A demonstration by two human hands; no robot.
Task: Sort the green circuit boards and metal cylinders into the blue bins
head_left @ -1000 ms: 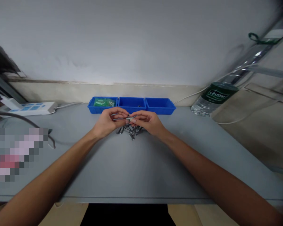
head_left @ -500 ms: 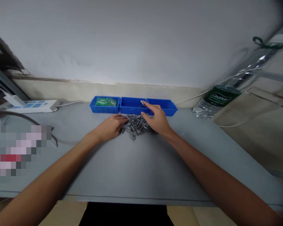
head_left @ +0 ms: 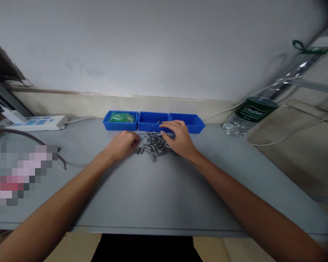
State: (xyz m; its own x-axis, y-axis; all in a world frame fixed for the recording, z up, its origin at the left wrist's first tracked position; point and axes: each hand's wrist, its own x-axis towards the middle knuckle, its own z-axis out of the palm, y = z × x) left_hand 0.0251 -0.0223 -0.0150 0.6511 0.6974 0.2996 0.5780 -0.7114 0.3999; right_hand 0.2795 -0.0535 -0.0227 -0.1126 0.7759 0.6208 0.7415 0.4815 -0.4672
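Left hand (head_left: 123,145) curls left of the metal pile (head_left: 154,145), grip indeterminable; right hand (head_left: 180,138) arches over its right side, digits apart; tabletop (head_left: 164,196) stretches nearward to its edge.

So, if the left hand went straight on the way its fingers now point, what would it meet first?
Most likely the near side of the pile of small metal pieces, just beside the left hand. Height is unclear from this single view, so it might pass over them.
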